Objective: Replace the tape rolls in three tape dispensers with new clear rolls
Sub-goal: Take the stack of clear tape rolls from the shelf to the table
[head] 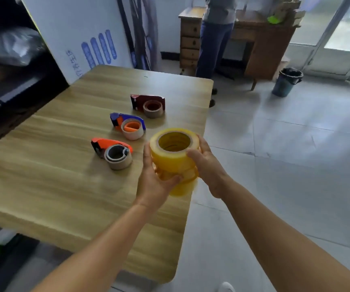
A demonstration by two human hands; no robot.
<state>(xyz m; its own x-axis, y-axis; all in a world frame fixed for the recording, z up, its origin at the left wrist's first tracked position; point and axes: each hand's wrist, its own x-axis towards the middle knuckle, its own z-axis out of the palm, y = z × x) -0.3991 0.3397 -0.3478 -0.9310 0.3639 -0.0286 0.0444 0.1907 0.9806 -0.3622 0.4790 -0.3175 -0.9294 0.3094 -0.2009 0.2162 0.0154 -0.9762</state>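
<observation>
I hold a stack of yellowish clear tape rolls (173,159) upright over the table's right side. My left hand (156,182) grips the lower part of the stack, and my right hand (206,165) grips it from the right. Three tape dispensers lie in a row on the wooden table (54,165): an orange one (112,151) nearest, a blue and orange one (128,125) in the middle, and a dark red one (148,104) farthest. Each carries a nearly bare cardboard core.
A person (214,36) stands at a wooden desk with drawers (191,36) behind the table. A dark bin (286,82) sits on the tiled floor at right. A white board (81,34) leans at the table's far left.
</observation>
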